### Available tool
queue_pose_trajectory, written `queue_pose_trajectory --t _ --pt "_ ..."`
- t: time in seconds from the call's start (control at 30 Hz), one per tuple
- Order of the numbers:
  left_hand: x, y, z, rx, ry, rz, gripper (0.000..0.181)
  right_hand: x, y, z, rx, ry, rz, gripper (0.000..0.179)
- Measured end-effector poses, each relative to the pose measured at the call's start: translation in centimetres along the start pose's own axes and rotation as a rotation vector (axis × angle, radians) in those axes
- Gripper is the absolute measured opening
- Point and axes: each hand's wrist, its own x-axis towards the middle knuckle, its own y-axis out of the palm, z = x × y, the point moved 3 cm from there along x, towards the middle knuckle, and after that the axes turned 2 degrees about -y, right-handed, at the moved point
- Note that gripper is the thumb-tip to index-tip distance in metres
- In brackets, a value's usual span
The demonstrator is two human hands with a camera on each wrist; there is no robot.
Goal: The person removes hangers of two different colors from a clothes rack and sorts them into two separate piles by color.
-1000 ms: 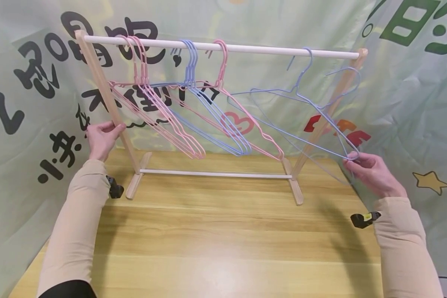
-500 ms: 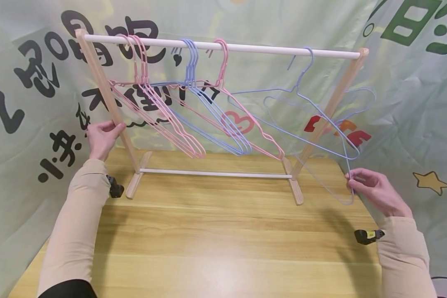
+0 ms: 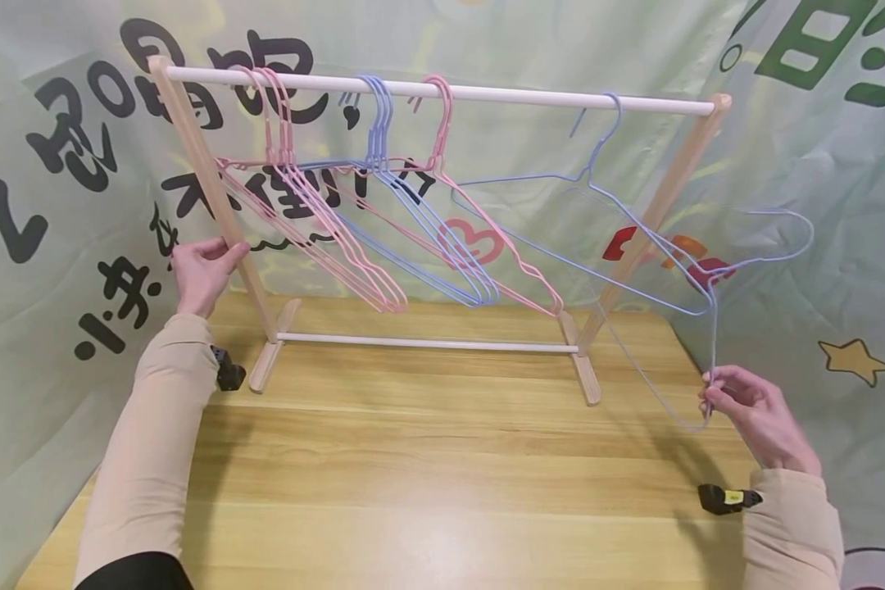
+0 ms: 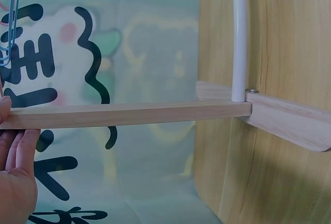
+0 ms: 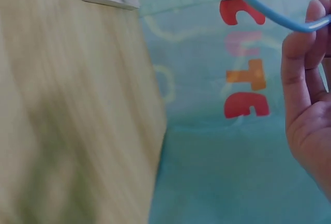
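The two hands are well apart. The left hand (image 3: 206, 274) has thumb and fingers clamped on the pale wooden left upright (image 3: 212, 188) of a rack. The right hand (image 3: 760, 414) pinches one end of a thin, pale-blue clothes hanger (image 3: 714, 328), off the rack and in front of its right side, hook turned rightward; its far end is too faint to trace. In the head view it overlaps a single blue hanger (image 3: 588, 170) hooked on the round white top rod (image 3: 524, 96); whether they touch, I cannot tell.

Along that rod, left of the single blue hanger, hang a cluster of pink hangers (image 3: 286, 152), a blue bunch (image 3: 376, 152) and a small pink group (image 3: 437, 156). The rack, with its white lower rod (image 3: 428, 344), stands on a light wood-grain worktop (image 3: 428, 475) before a pale-green printed cloth (image 3: 841, 270).
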Motion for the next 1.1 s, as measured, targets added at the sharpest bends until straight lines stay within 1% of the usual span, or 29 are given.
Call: queue_pose_trajectory --t 0.13,0.23,0.4,0.57,0.63,0.73,0.87,0.97,1.1 --pt "0.0 -0.1 0.0 0.014 -0.007 -0.005 0.05 -0.9 0.1 -0.8 0.111 -0.074 0.021 0.039" --pt "0.0 0.0 0.0 0.018 -0.009 0.0 0.05 -1.3 0.2 -1.5 0.197 -0.114 0.031 0.039" --pt "0.0 -0.1 -0.1 0.01 -0.005 -0.001 0.05 -1.9 0.5 -2.5 0.307 -0.158 0.034 0.041" --pt "-0.1 -0.1 -0.1 0.002 0.0 -0.001 0.05 -2.0 1.0 -3.3 0.454 -0.207 0.055 0.042" --pt "-0.1 -0.1 -0.1 0.005 0.0 0.001 0.05 -2.0 1.2 -3.5 0.489 -0.227 0.056 0.041" --pt "-0.1 0.0 -0.1 0.003 -0.001 0.001 0.049 -2.1 1.4 -3.9 0.571 -0.251 0.057 0.038" --pt "0.0 0.0 -0.1 -0.003 -0.004 0.0 0.049 -2.3 1.7 -4.3 0.666 -0.274 0.039 0.034" --pt "0.0 0.0 -0.1 -0.004 -0.008 -0.002 0.049 -2.4 1.8 -4.5 0.677 -0.275 0.009 0.032" --pt "0.1 0.0 -0.1 0.009 -0.01 -0.003 0.052 -2.8 1.7 -4.5 0.629 -0.261 -0.028 0.034"
